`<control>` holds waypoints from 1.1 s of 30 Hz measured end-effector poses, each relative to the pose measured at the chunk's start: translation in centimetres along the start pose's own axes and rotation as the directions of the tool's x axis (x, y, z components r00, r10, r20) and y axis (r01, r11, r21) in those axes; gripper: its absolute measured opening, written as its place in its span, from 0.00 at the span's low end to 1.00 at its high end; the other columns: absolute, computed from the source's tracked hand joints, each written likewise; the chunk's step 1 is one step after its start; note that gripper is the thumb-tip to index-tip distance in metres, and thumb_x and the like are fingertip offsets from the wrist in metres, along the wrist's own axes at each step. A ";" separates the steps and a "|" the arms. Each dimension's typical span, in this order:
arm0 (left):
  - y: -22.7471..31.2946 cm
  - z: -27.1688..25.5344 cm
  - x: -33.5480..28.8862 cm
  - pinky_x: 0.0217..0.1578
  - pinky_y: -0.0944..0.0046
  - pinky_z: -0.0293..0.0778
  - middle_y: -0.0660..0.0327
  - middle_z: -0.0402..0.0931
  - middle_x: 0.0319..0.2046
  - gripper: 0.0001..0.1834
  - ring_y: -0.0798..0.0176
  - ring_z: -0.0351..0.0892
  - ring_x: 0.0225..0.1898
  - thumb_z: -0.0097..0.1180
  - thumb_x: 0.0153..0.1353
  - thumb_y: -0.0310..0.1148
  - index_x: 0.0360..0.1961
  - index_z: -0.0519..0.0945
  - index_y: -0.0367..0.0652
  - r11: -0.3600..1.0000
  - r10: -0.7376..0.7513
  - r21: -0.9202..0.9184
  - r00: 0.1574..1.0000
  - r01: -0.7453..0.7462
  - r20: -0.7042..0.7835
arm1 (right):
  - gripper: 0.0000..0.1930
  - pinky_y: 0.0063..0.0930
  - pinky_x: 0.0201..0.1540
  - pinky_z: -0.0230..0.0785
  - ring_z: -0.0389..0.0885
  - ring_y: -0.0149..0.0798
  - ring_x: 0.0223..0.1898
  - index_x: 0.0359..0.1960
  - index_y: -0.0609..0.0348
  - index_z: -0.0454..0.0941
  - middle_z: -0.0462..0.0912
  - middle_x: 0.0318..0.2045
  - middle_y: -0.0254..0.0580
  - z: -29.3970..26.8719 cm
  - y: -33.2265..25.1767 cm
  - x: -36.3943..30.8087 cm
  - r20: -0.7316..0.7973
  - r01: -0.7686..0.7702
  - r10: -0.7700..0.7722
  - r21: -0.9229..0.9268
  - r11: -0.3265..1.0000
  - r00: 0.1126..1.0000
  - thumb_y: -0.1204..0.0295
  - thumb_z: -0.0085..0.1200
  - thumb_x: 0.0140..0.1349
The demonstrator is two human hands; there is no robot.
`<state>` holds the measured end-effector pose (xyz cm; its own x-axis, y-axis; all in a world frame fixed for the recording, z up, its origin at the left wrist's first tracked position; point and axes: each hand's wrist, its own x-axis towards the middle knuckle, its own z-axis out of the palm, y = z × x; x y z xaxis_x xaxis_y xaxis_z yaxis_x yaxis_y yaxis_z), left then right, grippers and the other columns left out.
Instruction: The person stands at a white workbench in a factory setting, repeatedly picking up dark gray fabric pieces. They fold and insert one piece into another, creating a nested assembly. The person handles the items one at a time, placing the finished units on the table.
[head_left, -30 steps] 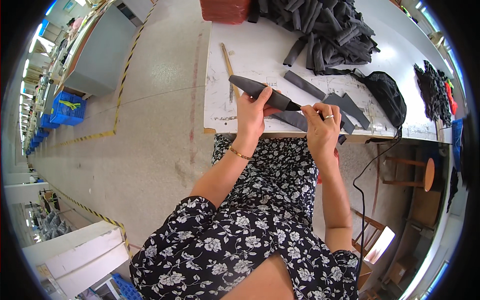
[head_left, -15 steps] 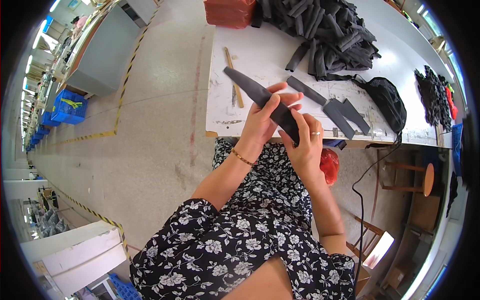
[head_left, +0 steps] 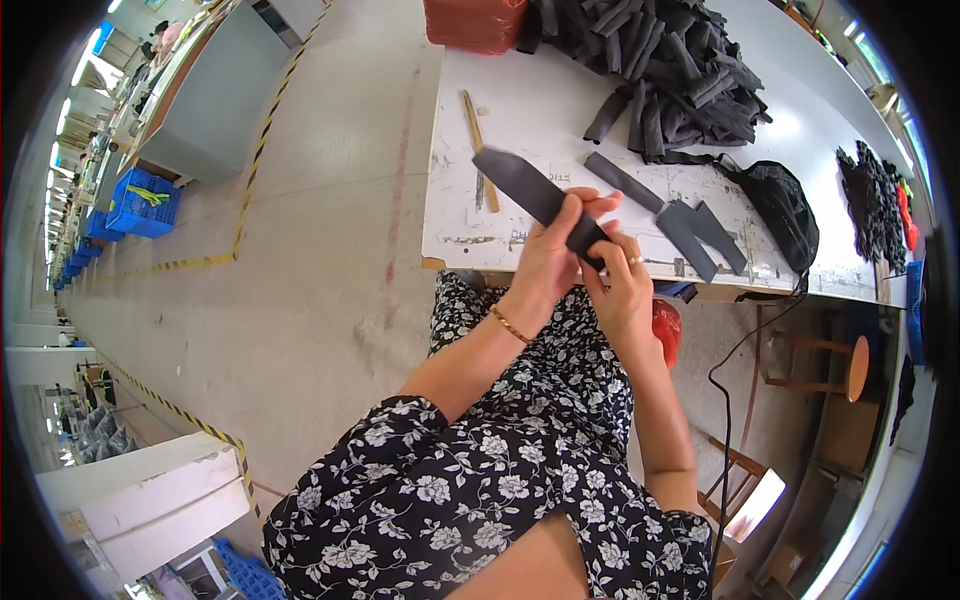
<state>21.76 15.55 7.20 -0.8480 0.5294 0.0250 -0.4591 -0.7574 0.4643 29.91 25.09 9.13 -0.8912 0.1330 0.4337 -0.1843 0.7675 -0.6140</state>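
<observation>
A flat dark strip of fabric slants between my hands, its far end reaching up and left over the table edge. My left hand is closed round its middle, thumb on top. At its near end, the fingers of my right hand, one with a ring, pinch the strip. Similar dark strips lie on the white table just beyond my right hand, with another strip to their left. Farther back rises a large heap of dark strips.
A wooden stick lies on the table at left. A red plastic-wrapped bundle stands at the back. On the right are a black bag with a cord, and a dark pile. A wooden stool stands below.
Both hands and the strip have shifted slightly right in the picture. The right fingers have curled in at the strip's near end, and less of that end shows below them.
</observation>
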 end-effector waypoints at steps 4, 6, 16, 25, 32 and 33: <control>0.0 -0.7 -0.3 0.58 0.51 0.72 0.53 0.80 0.49 0.17 0.52 0.71 0.61 0.49 0.71 0.40 0.52 0.73 0.39 0.997 -0.078 -0.005 0.995 0.077 -0.067 | 0.16 0.44 0.37 0.74 0.78 0.56 0.38 0.39 0.61 0.71 0.76 0.42 0.51 0.4 0.7 0.1 -0.010 0.008 -0.008 0.001 1.000 1.000 0.81 0.63 0.50; -0.1 -1.1 -0.4 0.60 0.52 0.70 0.53 0.80 0.48 0.18 0.54 0.73 0.60 0.50 0.71 0.40 0.54 0.72 0.39 0.998 -0.065 -0.006 0.995 0.065 -0.077 | 0.15 0.43 0.36 0.74 0.79 0.55 0.35 0.40 0.61 0.71 0.76 0.42 0.52 0.3 1.3 -0.1 0.050 0.029 -0.028 -0.003 1.000 0.998 0.81 0.63 0.52; 1.1 -0.3 0.9 0.60 0.54 0.72 0.56 0.81 0.39 0.18 0.54 0.81 0.47 0.48 0.71 0.39 0.52 0.70 0.34 0.985 0.157 -0.049 0.979 -0.165 -0.128 | 0.06 0.35 0.33 0.73 0.80 0.49 0.31 0.32 0.64 0.76 0.81 0.37 0.48 -0.6 2.2 1.1 -0.007 0.084 -0.084 0.099 0.992 0.996 0.82 0.61 0.55; 0.4 -0.4 0.6 0.56 0.58 0.73 0.58 0.81 0.37 0.18 0.56 0.81 0.46 0.49 0.71 0.39 0.52 0.70 0.35 0.981 0.165 -0.072 0.972 -0.179 -0.165 | 0.06 0.34 0.30 0.72 0.80 0.47 0.28 0.32 0.64 0.75 0.81 0.37 0.48 0.2 2.3 1.3 -0.025 0.085 -0.082 0.126 0.988 0.996 0.81 0.61 0.56; 0.2 -0.3 0.6 0.55 0.59 0.74 0.60 0.82 0.36 0.19 0.58 0.81 0.44 0.49 0.71 0.40 0.53 0.70 0.35 0.978 0.172 -0.081 0.966 -0.191 -0.194 | 0.06 0.34 0.31 0.72 0.80 0.48 0.28 0.32 0.65 0.75 0.81 0.38 0.49 0.4 2.4 1.4 -0.008 0.064 -0.064 0.144 0.988 0.998 0.81 0.61 0.56; 0.1 -0.4 0.7 0.55 0.59 0.74 0.60 0.81 0.36 0.19 0.58 0.81 0.44 0.49 0.71 0.40 0.53 0.70 0.35 0.979 0.171 -0.080 0.965 -0.190 -0.200 | 0.06 0.34 0.31 0.72 0.80 0.48 0.29 0.32 0.65 0.76 0.81 0.38 0.50 0.5 2.4 1.5 -0.008 0.065 -0.064 0.146 0.987 0.998 0.81 0.61 0.56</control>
<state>21.04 15.64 6.97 -0.9496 0.3047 -0.0734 -0.3091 -0.8722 0.3791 27.99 26.83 7.98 -0.8743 0.0881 0.4773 -0.3001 0.6749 -0.6742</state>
